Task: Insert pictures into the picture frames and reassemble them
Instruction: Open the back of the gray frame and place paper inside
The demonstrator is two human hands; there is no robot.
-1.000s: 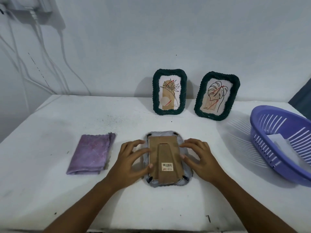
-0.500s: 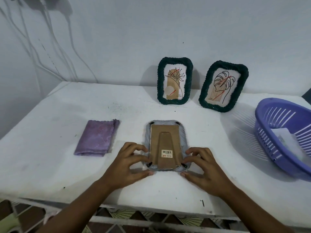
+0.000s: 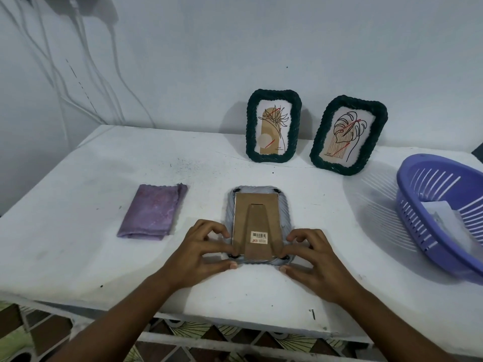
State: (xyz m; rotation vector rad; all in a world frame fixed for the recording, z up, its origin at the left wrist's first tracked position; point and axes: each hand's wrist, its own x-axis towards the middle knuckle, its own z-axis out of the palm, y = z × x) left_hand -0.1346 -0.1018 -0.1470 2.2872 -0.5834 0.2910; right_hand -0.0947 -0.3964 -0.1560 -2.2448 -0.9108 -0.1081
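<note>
I see the grey frame (image 3: 258, 226) face down at the table's (image 3: 78, 194) near middle, long axis running away from me, barcoded stand foot nearest. My left hand (image 3: 201, 254) and right hand (image 3: 316, 259) pinch its near corners.

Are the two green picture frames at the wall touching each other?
Apart. The head view shows a strip of white wall and table between the left green frame and the right green frame, from top to bottom.

Matt cardboard backing (image 3: 257, 226); purple cloth (image 3: 153, 211); slotted plastic basket (image 3: 428, 205).
</note>
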